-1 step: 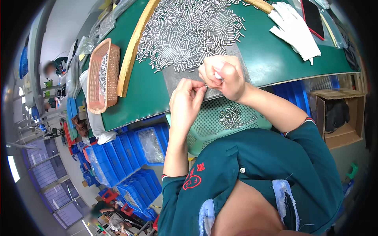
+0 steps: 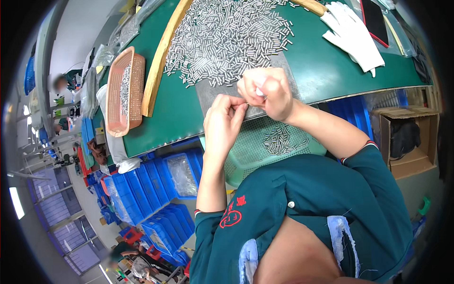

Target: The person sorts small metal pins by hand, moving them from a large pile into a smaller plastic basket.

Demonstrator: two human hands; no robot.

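- I see the left hand (image 2: 221,120) pinching a tiny pin (image 2: 248,103); the right hand (image 2: 272,93) beside it is curled closed, on what I cannot tell.
- Below, a green basket (image 2: 242,162) holds loose pins (image 2: 279,138).
- Ahead, a pin heap (image 2: 222,42) lies on the green table (image 2: 326,71).
- Left, blue bins (image 2: 142,189) stand on the floor side; beyond, I see windows (image 2: 53,189).

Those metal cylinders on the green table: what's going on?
A person works bare-handed at the green table. The left hand pinches something too small to identify; the right hand is curled beside it, any contents unclear. Beyond them lies a pile of small, silver metal cylinders; more are in the pale green, perforated plastic basket below the table edge.
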